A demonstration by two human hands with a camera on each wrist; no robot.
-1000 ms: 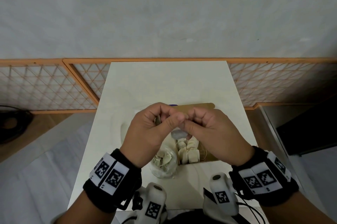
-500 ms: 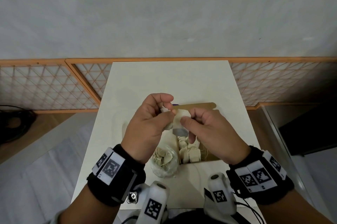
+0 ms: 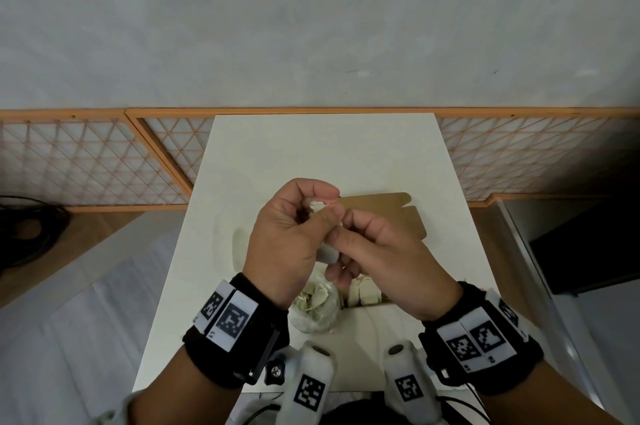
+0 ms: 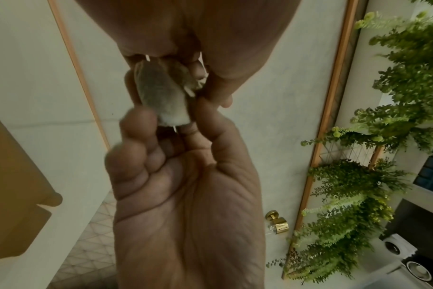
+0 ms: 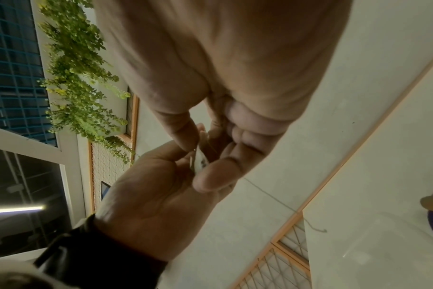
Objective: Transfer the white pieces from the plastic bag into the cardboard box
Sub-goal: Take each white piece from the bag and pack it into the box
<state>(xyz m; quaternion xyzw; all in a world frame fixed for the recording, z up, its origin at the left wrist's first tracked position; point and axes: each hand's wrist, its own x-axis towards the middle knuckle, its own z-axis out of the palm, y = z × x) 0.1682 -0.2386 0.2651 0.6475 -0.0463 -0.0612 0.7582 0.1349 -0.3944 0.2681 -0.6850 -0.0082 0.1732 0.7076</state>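
Note:
Both hands are raised together over the table, pinching one small white piece (image 3: 329, 253) between them. My left hand (image 3: 323, 203) pinches its upper end with thumb and forefinger. My right hand (image 3: 341, 227) pinches it from the right side. In the left wrist view the white piece (image 4: 161, 93) stands between the two sets of fingertips. Below the hands a clear plastic bag (image 3: 315, 307) with several white pieces lies on the table. Just right of it is the open cardboard box (image 3: 381, 210), with several white pieces (image 3: 363, 295) inside, partly hidden by my right hand.
The white table (image 3: 322, 147) is narrow, and its far edge meets an orange-framed lattice screen (image 3: 86, 161). Dark cables (image 3: 20, 227) lie on the floor at the left. A dark cabinet (image 3: 588, 244) stands to the right of the table.
Both hands have stayed joined and lifted slightly. The white piece has been turned between the fingertips, and the right fingers now cover more of it.

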